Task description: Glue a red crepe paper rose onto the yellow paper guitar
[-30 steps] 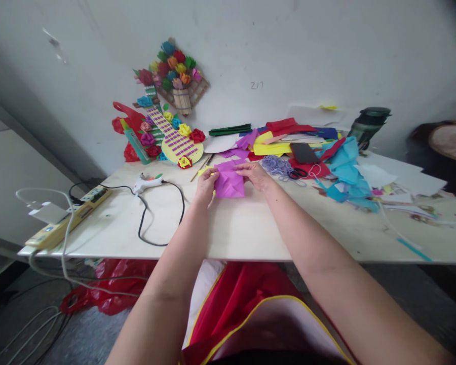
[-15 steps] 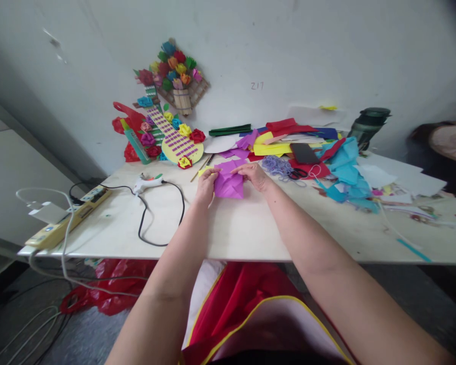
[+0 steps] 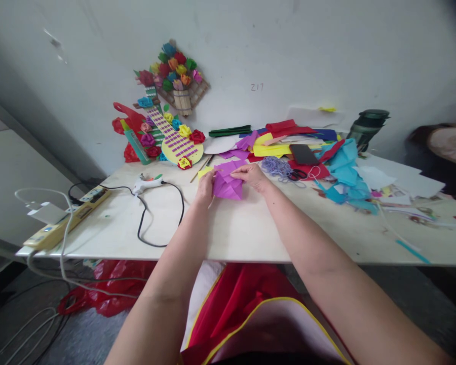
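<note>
A creased sheet of purple paper (image 3: pixel 228 186) is held up over the table between my two hands. My left hand (image 3: pixel 205 186) pinches its left edge, with the fingers partly hidden behind it. The thumb and fingers of my right hand (image 3: pixel 253 177) are closed on the paper's upper right part. A bit of yellow paper (image 3: pixel 204 171) shows just behind my left hand. Beyond my right hand lies a tangle of lilac yarn (image 3: pixel 276 166), with black-handled scissors (image 3: pixel 297 175) beside it.
At left, a white glue gun (image 3: pixel 148 185) trails a black cord near a yellow power strip (image 3: pixel 66 215). Paper flowers and a guitar-shaped craft (image 3: pixel 180 147) lean at the wall. Coloured paper (image 3: pixel 271 148), a phone (image 3: pixel 303 154) and a dark bottle (image 3: pixel 369 129) line the back right.
The fingers of my right hand have drawn closer together on the purple paper, shifting slightly. My left hand and the paper have hardly moved.
</note>
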Demonstrator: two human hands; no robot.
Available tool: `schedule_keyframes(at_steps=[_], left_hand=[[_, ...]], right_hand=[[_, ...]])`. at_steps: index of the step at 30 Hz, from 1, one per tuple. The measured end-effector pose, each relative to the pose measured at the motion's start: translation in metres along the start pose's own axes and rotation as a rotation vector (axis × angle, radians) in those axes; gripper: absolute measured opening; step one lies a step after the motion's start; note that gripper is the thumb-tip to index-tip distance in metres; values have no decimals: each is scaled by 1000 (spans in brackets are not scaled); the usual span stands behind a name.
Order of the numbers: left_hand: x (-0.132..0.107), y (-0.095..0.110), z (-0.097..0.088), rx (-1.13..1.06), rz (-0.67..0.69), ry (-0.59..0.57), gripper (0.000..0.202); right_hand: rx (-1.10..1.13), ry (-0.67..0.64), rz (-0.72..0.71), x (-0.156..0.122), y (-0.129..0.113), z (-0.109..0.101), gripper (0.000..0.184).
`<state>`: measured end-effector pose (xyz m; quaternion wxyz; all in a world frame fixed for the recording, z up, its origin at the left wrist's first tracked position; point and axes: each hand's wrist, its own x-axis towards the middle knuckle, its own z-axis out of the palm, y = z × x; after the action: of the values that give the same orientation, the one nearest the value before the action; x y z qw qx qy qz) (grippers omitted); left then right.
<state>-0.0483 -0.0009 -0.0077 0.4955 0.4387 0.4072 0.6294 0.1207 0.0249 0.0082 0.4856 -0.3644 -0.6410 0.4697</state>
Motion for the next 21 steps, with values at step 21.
schedule_keyframes(at_steps=[21], left_hand=[[-4,1,-1,86,28,-13,38]], right_hand=[[29,-36,-19,-4,-9,7,36]])
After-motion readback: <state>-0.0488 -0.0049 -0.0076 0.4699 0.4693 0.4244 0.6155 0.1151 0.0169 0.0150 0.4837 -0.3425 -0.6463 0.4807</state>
